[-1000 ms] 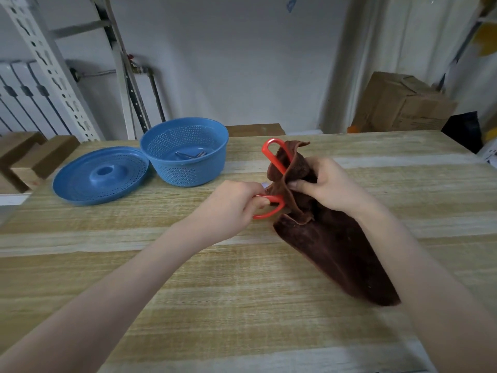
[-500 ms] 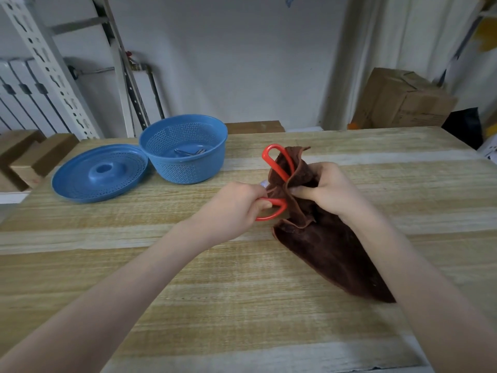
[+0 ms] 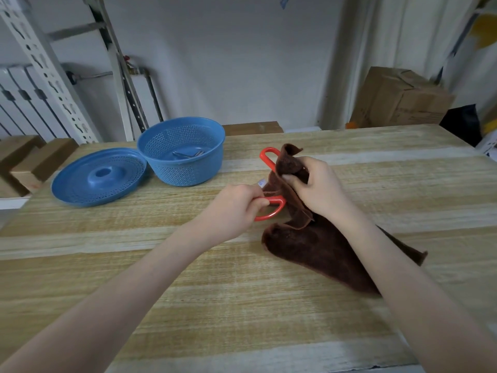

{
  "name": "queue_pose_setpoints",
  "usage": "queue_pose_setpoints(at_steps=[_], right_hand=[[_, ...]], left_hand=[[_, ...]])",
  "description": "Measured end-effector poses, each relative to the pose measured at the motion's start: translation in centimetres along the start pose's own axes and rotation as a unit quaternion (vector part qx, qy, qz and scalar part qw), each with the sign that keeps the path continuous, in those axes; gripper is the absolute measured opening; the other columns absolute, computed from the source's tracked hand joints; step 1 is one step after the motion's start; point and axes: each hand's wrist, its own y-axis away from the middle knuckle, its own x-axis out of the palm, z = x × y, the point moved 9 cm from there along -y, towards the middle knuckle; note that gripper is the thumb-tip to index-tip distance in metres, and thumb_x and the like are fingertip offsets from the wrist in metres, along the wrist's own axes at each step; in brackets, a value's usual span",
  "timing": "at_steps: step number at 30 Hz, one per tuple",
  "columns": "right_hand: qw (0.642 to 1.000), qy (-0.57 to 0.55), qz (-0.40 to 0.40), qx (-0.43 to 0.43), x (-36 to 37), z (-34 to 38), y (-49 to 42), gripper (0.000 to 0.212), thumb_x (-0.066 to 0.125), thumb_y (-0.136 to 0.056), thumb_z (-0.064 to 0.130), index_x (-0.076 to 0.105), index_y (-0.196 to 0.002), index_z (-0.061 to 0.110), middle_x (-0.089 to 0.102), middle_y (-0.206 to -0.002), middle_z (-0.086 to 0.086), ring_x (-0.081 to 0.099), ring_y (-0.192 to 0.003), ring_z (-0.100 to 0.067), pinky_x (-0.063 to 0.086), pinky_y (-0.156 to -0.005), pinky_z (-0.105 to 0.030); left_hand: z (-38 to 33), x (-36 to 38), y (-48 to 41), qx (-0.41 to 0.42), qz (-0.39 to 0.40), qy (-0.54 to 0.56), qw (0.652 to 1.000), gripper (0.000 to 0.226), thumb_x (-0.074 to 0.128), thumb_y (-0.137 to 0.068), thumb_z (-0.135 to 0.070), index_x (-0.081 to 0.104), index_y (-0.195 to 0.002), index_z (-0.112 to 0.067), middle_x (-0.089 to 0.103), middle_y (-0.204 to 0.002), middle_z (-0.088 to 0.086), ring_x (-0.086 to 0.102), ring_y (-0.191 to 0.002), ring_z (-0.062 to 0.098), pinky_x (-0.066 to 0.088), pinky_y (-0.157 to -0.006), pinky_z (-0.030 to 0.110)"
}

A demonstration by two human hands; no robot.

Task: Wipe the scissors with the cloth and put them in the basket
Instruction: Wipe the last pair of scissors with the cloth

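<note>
Scissors (image 3: pixel 279 207) are gripped by the left hand (image 3: pixel 236 208), fingers curled through one red loop; blades, hidden rightward, are pinched in brown cloth (image 3: pixel 317 249) by the right hand (image 3: pixel 320 192).

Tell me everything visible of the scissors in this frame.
The scissors show only two glossy red-orange loop handles, plastic by the look, spread apart. The left hand grips the nearer loop; the farther loop pokes out beside the brown cloth. The right hand pinches the cloth round the blades, which are hidden. They sit over the wooden table, right of the blue basket.
</note>
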Motion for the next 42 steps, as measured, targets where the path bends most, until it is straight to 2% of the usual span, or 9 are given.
queue_pose_setpoints(at_steps=[4, 10, 14, 21, 25, 28, 31, 39, 42], right_hand=[[0.995, -0.015, 0.093, 0.029, 1.3, -0.7, 0.0, 0.064, 0.076, -0.081, 0.023, 0.048, -0.137, 0.015, 0.061, -0.131, -0.002, 0.056, -0.122, -0.017, 0.043, -0.106, -0.038], [0.999, -0.044, -0.004, 0.024, 0.7, -0.5, 0.3, 0.039, 0.068, -0.088, 0.019, 0.054, -0.125, 0.016, 0.062, -0.122, 0.000, 0.057, -0.115, -0.016, 0.044, -0.095, -0.028], [0.999, -0.014, -0.028, 0.006, 0.4, -0.2, 0.5, 0.039, 0.067, -0.088, 0.022, 0.052, -0.125, 0.020, 0.061, -0.119, -0.003, 0.056, -0.115, -0.021, 0.046, -0.096, -0.036], [0.999, 0.032, 0.025, -0.030, 0.9, 1.8, 1.4, 0.046, 0.065, -0.091, 0.020, 0.049, -0.133, 0.017, 0.045, -0.094, 0.023, 0.040, -0.133, -0.034, 0.037, -0.106, -0.048], [0.997, -0.075, 0.026, -0.013, 0.4, 0.7, 1.1, 0.039, 0.066, -0.090, 0.012, 0.054, -0.127, 0.015, 0.059, -0.104, 0.014, 0.055, -0.121, -0.018, 0.042, -0.100, -0.027], [0.985, -0.149, -0.036, 0.072, 0.0, -1.6, 0.7, 0.029, 0.064, -0.091, 0.013, 0.060, -0.120, 0.014, 0.067, -0.110, 0.003, 0.063, -0.107, -0.016, 0.050, -0.094, -0.032], [0.955, -0.194, -0.166, 0.154, -3.1, -4.6, 0.6, 0.022, 0.062, -0.093, 0.018, 0.064, -0.114, 0.011, 0.069, -0.105, -0.003, 0.065, -0.102, -0.021, 0.051, -0.094, -0.041], [0.911, -0.258, -0.318, 0.059, -7.3, -3.4, 6.0, 0.020, 0.063, -0.091, 0.012, 0.054, -0.097, 0.030, 0.063, -0.095, 0.011, 0.063, -0.094, -0.001, 0.046, -0.086, -0.016], [0.936, -0.170, -0.308, -0.022, -6.0, -0.9, 7.4, 0.029, 0.062, -0.089, 0.005, 0.055, -0.095, 0.032, 0.060, -0.093, 0.014, 0.058, -0.090, 0.004, 0.044, -0.085, -0.015]], left_hand=[[0.4, -0.1, 0.1, -0.002, 0.014, -0.015, 1.000, 0.022, 0.053, -0.097, -0.019, 0.067, -0.086, -0.007, 0.062, -0.073, 0.000, 0.060, -0.072, 0.019, 0.047, -0.072, 0.035], [0.1, 0.0, -0.4, -0.021, 0.016, -0.021, 0.999, 0.022, 0.050, -0.099, -0.021, 0.065, -0.090, -0.007, 0.062, -0.074, 0.001, 0.056, -0.067, 0.013, 0.043, -0.066, 0.033], [0.6, 0.1, -0.8, -0.060, 0.030, -0.053, 0.996, 0.013, 0.051, -0.096, -0.020, 0.058, -0.104, -0.013, 0.058, -0.080, -0.004, 0.056, -0.077, 0.018, 0.043, -0.070, 0.032], [0.0, 0.5, -1.1, -0.083, -0.047, 0.019, 0.995, 0.049, 0.066, -0.080, -0.011, 0.034, -0.118, -0.009, 0.065, -0.083, 0.009, 0.064, -0.075, 0.025, 0.052, -0.069, 0.044], [-0.3, 0.8, -0.9, -0.061, -0.041, 0.074, 0.995, 0.066, 0.065, -0.081, -0.006, 0.026, -0.134, -0.011, 0.066, -0.077, 0.009, 0.059, -0.059, 0.013, 0.049, -0.059, 0.027], [-0.6, 0.3, -1.3, -0.048, -0.046, 0.065, 0.996, 0.078, 0.066, -0.080, -0.005, 0.020, -0.143, -0.014, 0.066, -0.075, 0.001, 0.058, -0.059, 0.006, 0.049, -0.061, 0.024], [-0.6, 0.1, -0.8, -0.045, -0.042, 0.066, 0.996, 0.082, 0.068, -0.080, -0.005, 0.018, -0.145, -0.015, 0.065, -0.072, 0.001, 0.063, -0.069, 0.013, 0.053, -0.073, 0.038], [0.8, -2.0, -0.2, -0.057, -0.111, 0.085, 0.989, 0.086, 0.071, -0.081, -0.009, 0.017, -0.148, -0.017, 0.064, -0.075, -0.005, 0.059, -0.063, 0.003, 0.049, -0.067, 0.023], [0.8, -2.5, -0.3, -0.064, -0.136, 0.089, 0.985, 0.085, 0.072, -0.081, -0.009, 0.018, -0.146, -0.015, 0.065, -0.074, -0.006, 0.062, -0.067, 0.004, 0.050, -0.068, 0.023]])
